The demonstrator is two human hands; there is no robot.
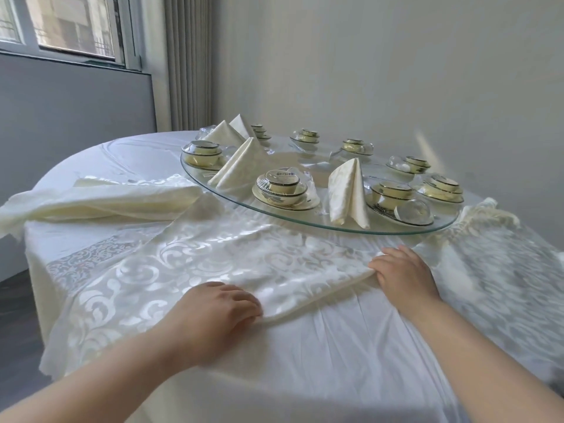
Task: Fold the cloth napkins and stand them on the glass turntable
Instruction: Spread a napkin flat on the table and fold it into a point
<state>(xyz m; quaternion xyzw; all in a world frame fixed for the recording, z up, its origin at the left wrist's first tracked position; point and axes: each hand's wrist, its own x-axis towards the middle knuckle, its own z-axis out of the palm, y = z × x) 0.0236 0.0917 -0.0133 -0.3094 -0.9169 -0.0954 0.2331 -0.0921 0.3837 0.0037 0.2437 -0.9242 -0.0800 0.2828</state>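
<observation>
The left hand curls its fingers round the near folded edge of the patterned napkin, and the right hand pinches that edge's right corner. The napkin lies flat between them near the table's front edge. Beyond it, folded napkins stand on the glass turntable. The label on a wrapped bowl set is too blurred to read.

One wide-angle camera rides on the person's head, facing forward and down over the table. Both forearms enter from the bottom edge; the left hand, right hand and napkin lie nearest the lens. The glass turntable sits farther off, mid-frame. The wall and window fill the top. The view is rolled, so the turntable slopes down rightward.
</observation>
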